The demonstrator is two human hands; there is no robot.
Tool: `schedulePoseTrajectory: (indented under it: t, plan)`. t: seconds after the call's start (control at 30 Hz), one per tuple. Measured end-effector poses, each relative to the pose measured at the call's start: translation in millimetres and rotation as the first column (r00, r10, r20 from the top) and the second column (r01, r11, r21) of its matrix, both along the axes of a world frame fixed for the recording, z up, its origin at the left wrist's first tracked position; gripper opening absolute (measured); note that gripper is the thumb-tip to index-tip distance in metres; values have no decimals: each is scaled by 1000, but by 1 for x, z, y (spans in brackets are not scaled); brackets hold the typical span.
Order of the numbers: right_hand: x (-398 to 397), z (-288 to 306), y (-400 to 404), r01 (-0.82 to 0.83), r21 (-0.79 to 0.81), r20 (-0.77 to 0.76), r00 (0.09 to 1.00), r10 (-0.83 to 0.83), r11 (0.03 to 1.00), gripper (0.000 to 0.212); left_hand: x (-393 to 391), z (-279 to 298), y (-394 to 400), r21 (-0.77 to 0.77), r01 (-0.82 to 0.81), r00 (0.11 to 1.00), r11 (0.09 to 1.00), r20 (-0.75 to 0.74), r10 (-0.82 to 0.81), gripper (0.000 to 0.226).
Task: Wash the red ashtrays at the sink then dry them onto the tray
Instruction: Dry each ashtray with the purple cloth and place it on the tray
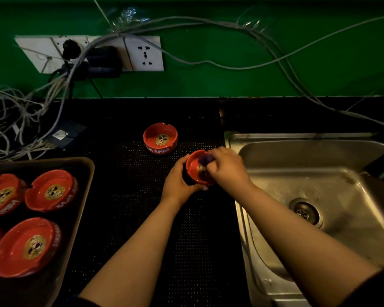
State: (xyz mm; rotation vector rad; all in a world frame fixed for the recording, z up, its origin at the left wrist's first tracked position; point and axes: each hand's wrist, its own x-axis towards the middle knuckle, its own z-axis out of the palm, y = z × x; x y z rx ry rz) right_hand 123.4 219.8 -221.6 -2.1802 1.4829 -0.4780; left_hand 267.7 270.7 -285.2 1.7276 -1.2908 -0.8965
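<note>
Left hand [177, 176] fingers round ashtray [197, 168]

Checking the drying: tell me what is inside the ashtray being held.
Inside the held ashtray, a purple cloth pressed by the right hand; part of the gold emblem shows, the rest is covered.

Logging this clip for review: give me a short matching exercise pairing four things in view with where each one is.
Things:
1. red ashtray gripped by the left hand
2. lone red ashtray with skull emblem
3. brown rectangular tray
4. round metal drain

Places:
A. in the steel sink basin
B. far left, carrying several ashtrays
C. on the black dotted mat, beyond the hands
D. over the mat, beside the sink's left rim

Pairs: 1-D, 2-C, 3-B, 4-A
</note>
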Motion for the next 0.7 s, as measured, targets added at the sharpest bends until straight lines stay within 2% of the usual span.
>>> schedulePoseTrajectory:
  t: [0.07,0.13,0.2,0.4,0.5,0.57,0.7]
  plan:
    - [-6,-8,-2,141,-31,-7,990,-141,990,45,0,0,0,1,4,1000,1000,17,-4,101]
    - [-6,-17,-8,168,102,-92,983,-159,981,54,0,1,1,8,3,1000,1000,29,-3,102]
    - [-3,-21,-19,160,177,-98,985,-144,971,58,1,2,1,10,2,1000,1000,24,-2,102]
    - [16,-24,-47,-24,7,-213,977,25,1000,41,0,2,1,5,7,1000,1000,29,-7,101]
    - [18,-26,-47,-21,-46,-211,977,11,999,36,0,2,1,-1,5,999,1000,37,-5,101]
    - [13,-32,-41,47,-69,-208,976,-60,997,35,-1,2,2,-5,-1,999,1000,36,1,101]
    - [15,-41,-25,253,7,-21,967,-253,967,42,-2,2,1,7,-5,999,1000,39,5,101]
